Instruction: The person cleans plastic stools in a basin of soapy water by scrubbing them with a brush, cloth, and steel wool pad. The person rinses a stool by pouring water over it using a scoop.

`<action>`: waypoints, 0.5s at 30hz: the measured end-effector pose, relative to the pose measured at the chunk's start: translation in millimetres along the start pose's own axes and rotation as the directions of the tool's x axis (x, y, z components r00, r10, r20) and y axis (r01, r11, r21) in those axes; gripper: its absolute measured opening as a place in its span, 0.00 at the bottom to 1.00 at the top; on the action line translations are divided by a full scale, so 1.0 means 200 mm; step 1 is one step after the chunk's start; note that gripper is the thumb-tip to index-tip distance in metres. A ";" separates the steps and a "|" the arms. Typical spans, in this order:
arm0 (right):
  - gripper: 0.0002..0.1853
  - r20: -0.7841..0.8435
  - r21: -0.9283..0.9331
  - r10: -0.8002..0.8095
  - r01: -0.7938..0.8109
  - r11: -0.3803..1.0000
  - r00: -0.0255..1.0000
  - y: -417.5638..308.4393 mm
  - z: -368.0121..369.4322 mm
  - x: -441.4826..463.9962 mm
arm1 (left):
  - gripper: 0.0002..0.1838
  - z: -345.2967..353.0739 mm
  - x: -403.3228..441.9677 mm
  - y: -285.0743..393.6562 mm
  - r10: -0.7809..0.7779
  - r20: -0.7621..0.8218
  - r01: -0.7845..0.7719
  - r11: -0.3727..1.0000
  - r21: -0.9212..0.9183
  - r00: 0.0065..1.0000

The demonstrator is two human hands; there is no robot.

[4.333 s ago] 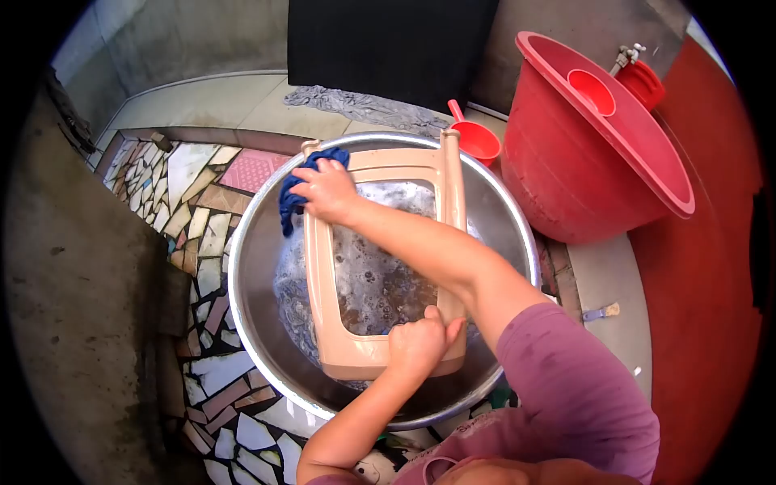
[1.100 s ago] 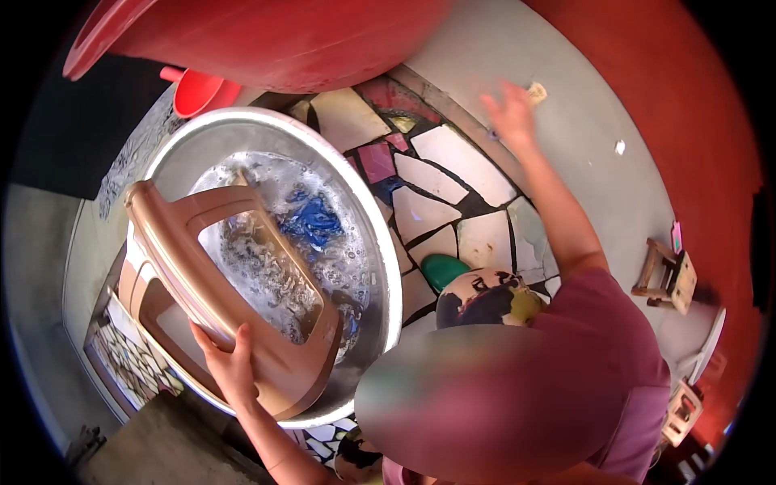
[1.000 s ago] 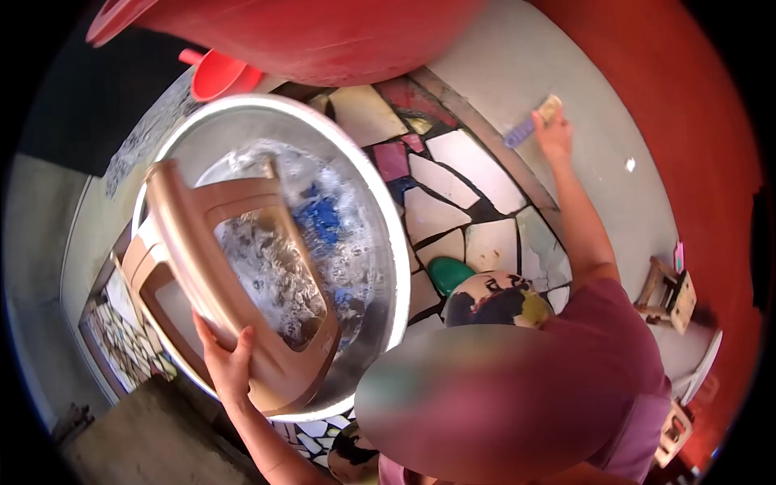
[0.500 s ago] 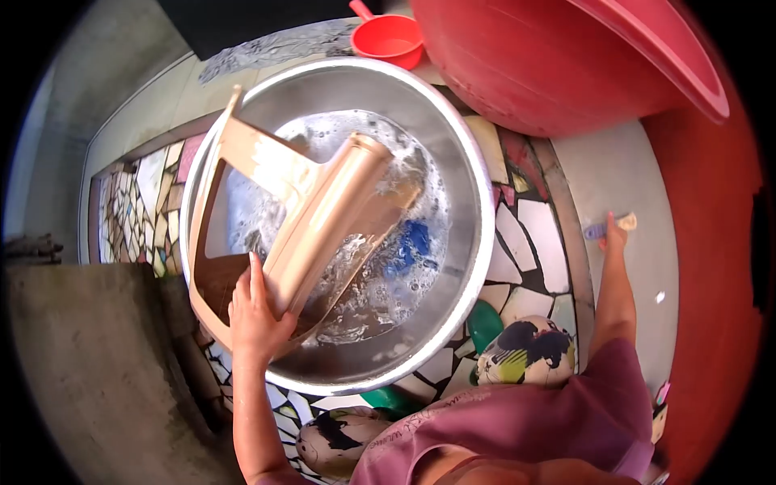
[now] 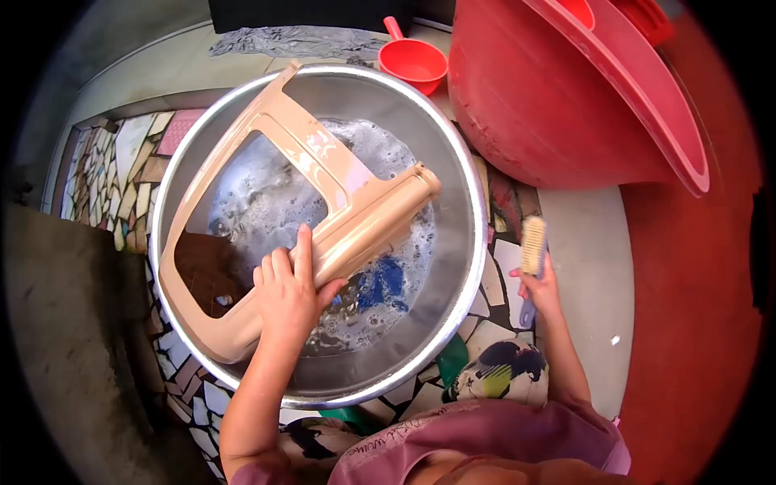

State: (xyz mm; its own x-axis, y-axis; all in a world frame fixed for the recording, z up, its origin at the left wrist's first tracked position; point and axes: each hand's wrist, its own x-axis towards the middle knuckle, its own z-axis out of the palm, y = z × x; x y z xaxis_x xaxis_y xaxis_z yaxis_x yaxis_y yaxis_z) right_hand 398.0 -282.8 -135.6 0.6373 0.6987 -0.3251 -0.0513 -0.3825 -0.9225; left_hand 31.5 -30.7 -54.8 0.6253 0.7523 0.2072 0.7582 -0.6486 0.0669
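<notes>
A beige plastic frame [image 5: 368,222], perhaps part of a chair, leans tilted inside a large metal basin [image 5: 453,194] of soapy water. My left hand [image 5: 289,295] grips its thick rounded bar, the thumb over the near edge. Blue cloth [image 5: 381,283] lies in the suds beside the bar. Right of the basin, my right hand [image 5: 545,293] holds a scrub brush [image 5: 533,246] by its grey-blue handle, with the pale bristles showing. The brush is apart from the frame.
A red dipper [image 5: 414,63] stands behind the basin, beside a big red tub [image 5: 558,113] at the upper right. Grey cloth [image 5: 295,42] lies at the back. A concrete block [image 5: 69,323] is on the left, and mosaic tile [image 5: 133,174] surrounds the basin.
My right hand has come in from the far right toward the basin with the brush. The beige frame has turned and dropped lower, with my left hand still on it.
</notes>
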 end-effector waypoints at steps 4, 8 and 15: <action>0.41 0.161 -0.012 -0.334 0.340 0.940 0.929 -0.48 0.31 0.10 | 0.53 0.01 0.06 0.02 0.072 -0.114 -0.085 0.990 -0.116 0.991; 0.38 0.411 -0.320 -0.535 0.667 0.673 0.738 -0.92 0.55 0.02 | 0.53 0.01 0.07 0.02 -0.017 0.059 0.028 0.980 -0.199 0.998; 0.27 0.525 -0.781 -0.497 0.623 0.041 0.691 -1.04 0.89 -0.05 | 0.55 -0.05 0.05 -0.01 0.031 0.034 -0.022 0.968 -0.251 0.999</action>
State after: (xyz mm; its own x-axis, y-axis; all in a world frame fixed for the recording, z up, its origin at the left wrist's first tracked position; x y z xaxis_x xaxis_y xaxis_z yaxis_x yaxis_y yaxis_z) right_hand 266.4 -102.4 22.6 0.0619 0.9902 0.1250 0.9956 -0.0524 -0.0780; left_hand 33.9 -23.8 -42.6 0.6547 0.7352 0.1759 0.6737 -0.6730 0.3055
